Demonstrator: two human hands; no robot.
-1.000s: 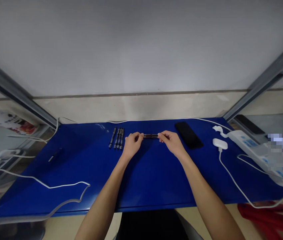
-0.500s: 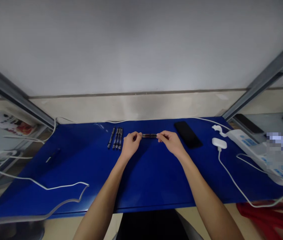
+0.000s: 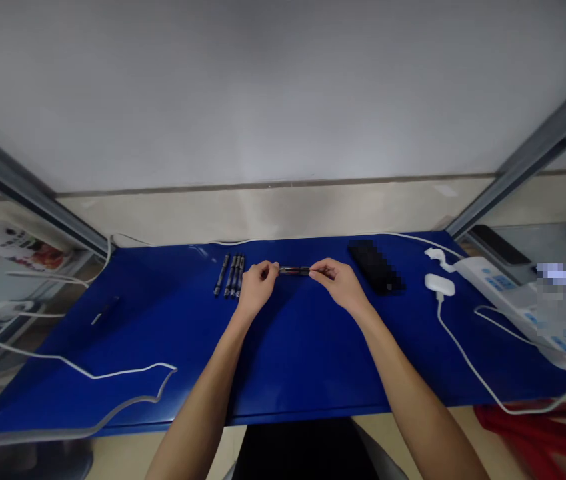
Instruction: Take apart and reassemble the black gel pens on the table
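Observation:
Two dark pens (image 3: pixel 293 271) lie crosswise, side by side, between my hands over the blue desk (image 3: pixel 307 347). My left hand (image 3: pixel 259 283) pinches their left end with thumb and fingers. At the right end, the closed fingertips of my right hand (image 3: pixel 335 277) hold the tips. Just left of my left hand, several dark pens (image 3: pixel 233 275) lie in a row on the desk, pointing away from me; the leftmost is slightly apart from the others.
Right of my right hand lies a black phone (image 3: pixel 375 267). Farther right are a white case (image 3: pixel 439 285) with a cable and a power strip (image 3: pixel 513 300). A dark pen-like item (image 3: pixel 105 311) and a white cable (image 3: pixel 113 375) lie at left. A wall stands behind.
My left hand and the held pens have shifted slightly left. The right hand has moved a little outward along the pens, showing more of their right end.

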